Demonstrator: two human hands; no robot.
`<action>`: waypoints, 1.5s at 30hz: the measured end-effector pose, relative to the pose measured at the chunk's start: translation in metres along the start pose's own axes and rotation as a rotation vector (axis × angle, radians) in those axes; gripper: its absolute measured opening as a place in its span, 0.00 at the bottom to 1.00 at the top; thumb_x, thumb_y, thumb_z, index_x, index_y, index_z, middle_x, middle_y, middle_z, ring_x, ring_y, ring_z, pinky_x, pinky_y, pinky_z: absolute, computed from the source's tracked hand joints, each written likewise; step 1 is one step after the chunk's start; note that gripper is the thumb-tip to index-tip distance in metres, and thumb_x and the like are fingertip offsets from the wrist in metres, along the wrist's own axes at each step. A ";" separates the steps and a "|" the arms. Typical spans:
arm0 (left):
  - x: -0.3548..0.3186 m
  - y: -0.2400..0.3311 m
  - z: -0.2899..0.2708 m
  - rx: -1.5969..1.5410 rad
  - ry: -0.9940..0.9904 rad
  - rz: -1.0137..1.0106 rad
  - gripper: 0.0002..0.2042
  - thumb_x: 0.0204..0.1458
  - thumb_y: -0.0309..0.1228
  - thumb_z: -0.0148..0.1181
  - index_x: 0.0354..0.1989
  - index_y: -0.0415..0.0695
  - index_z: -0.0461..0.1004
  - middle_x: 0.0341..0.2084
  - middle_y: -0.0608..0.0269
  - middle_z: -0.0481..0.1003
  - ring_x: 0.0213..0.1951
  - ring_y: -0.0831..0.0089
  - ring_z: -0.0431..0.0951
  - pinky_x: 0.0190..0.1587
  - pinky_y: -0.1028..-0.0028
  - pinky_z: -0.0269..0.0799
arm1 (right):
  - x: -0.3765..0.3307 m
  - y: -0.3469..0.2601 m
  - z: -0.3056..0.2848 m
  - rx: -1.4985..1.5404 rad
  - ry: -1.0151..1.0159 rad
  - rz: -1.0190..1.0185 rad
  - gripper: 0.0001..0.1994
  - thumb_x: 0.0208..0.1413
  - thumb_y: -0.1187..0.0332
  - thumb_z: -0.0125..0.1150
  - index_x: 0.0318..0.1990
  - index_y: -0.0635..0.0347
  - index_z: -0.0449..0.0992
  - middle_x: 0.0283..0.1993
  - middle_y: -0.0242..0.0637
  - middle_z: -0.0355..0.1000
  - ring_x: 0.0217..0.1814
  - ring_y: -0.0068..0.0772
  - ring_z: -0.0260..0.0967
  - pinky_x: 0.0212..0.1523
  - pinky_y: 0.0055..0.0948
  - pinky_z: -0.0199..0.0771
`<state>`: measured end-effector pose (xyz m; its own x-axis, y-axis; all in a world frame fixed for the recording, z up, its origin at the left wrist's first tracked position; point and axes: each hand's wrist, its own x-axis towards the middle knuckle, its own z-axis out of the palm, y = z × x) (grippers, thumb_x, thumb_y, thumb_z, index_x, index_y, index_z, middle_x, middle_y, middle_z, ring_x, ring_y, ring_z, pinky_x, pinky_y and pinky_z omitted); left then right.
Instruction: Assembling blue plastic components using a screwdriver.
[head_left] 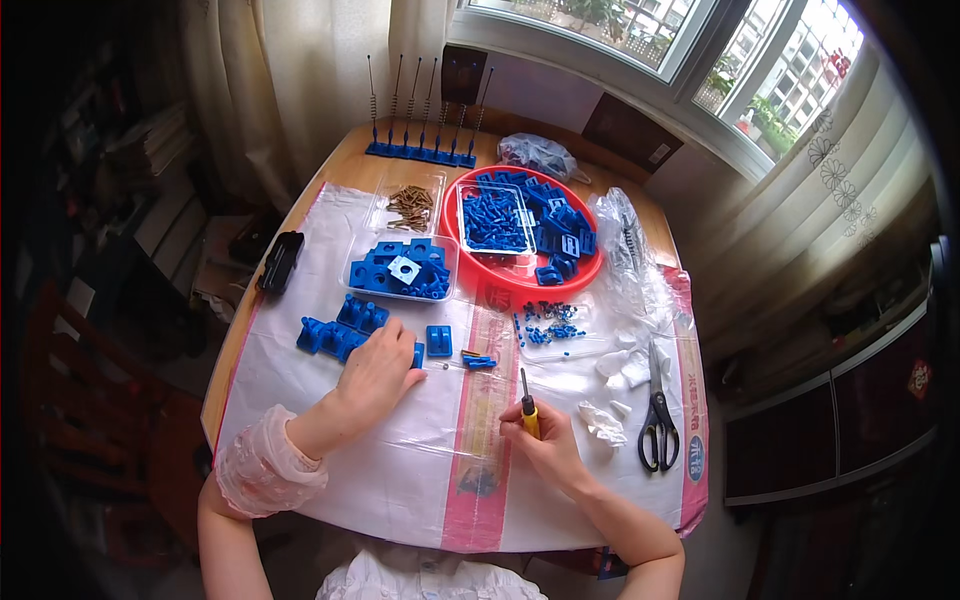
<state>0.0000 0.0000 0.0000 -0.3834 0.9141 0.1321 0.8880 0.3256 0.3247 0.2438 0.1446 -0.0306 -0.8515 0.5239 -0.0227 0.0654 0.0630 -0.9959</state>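
My right hand [548, 446] grips a small screwdriver [530, 418] with a yellow and black handle, its thin shaft pointing up and away. My left hand [375, 375] is bent over a group of blue plastic blocks [330, 338]. Its thumb and fingers close around a blue block [417, 355], which they partly cover. Just right of it lies another blue block [439, 341] with two raised ridges. Beside that are several slim blue pins [479, 363] and a brass-coloured piece [471, 353].
Beyond my left hand is a clear tub [400, 290] of blue parts, with a box of brass screws [410, 208] behind. A red basin [590, 272] holds more blue pieces. Tiny parts [552, 325] lie on a clear lid. Black scissors [658, 430] and crumpled paper [604, 424] are at right.
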 end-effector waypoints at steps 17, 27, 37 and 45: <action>-0.005 0.032 0.003 -0.638 -0.095 0.328 0.22 0.50 0.30 0.72 0.50 0.37 0.68 0.43 0.50 0.73 0.40 0.57 0.80 0.43 0.67 0.79 | 0.002 -0.005 0.001 0.048 0.017 0.023 0.05 0.61 0.76 0.62 0.42 0.66 0.76 0.36 0.27 0.73 0.38 0.13 0.67 0.41 0.19 0.69; -0.004 0.060 0.023 -0.046 0.005 0.408 0.19 0.46 0.37 0.71 0.41 0.41 0.73 0.38 0.57 0.73 0.41 0.60 0.78 0.42 0.66 0.76 | 0.002 -0.001 -0.001 0.014 0.046 0.014 0.04 0.61 0.77 0.61 0.42 0.66 0.76 0.36 0.27 0.74 0.38 0.13 0.68 0.41 0.18 0.69; 0.039 0.025 -0.008 -0.028 0.283 0.205 0.06 0.50 0.26 0.68 0.36 0.41 0.80 0.32 0.56 0.76 0.36 0.58 0.80 0.38 0.65 0.77 | 0.004 -0.003 -0.001 -0.007 0.046 0.015 0.04 0.61 0.76 0.62 0.41 0.66 0.76 0.36 0.28 0.75 0.38 0.13 0.68 0.41 0.19 0.70; 0.039 0.050 0.020 0.005 0.041 0.314 0.06 0.47 0.23 0.65 0.34 0.40 0.77 0.32 0.55 0.76 0.40 0.58 0.80 0.39 0.63 0.78 | 0.007 -0.006 -0.001 0.055 0.176 -0.044 0.17 0.62 0.79 0.60 0.56 0.63 0.66 0.37 0.33 0.74 0.39 0.17 0.71 0.40 0.17 0.69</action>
<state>0.0345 0.0566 0.0029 -0.1003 0.9595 0.2631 0.9659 0.0305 0.2572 0.2377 0.1488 -0.0246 -0.7485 0.6623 0.0319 -0.0028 0.0450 -0.9990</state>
